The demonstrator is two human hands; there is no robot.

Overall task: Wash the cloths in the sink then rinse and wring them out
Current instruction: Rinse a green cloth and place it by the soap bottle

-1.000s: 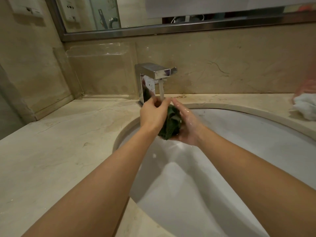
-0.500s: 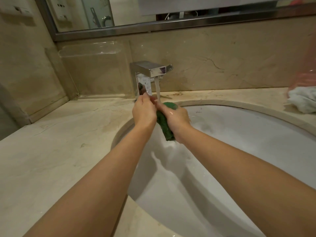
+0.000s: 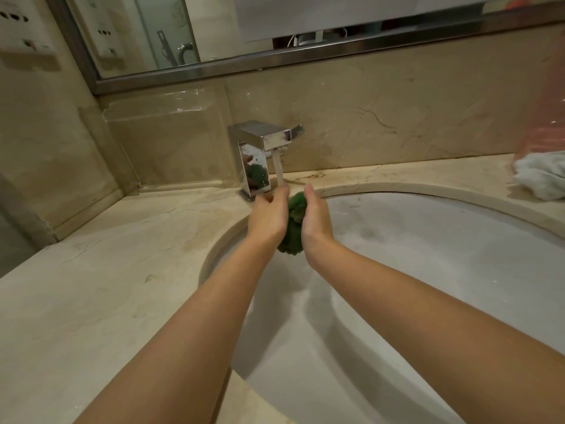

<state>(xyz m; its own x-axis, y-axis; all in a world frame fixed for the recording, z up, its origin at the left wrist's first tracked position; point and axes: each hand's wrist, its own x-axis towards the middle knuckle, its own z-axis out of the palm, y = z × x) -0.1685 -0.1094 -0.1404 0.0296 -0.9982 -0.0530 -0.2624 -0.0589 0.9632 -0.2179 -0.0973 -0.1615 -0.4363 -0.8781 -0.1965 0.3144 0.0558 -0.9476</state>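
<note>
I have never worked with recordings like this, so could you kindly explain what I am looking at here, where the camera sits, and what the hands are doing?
There is no machine here: a person wears one wide-angle camera on the head, looking forward and down, so both forearms reach in from the bottom of the picture. The left hand and right hand press a bunched green cloth between them, fingers fairly straight, above the white sink. Water runs from the square chrome faucet onto the left hand's fingertips. The sink is set in a beige stone counter; at its far right edge lies a crumpled white cloth. A mirror hangs above the wall behind.
</note>
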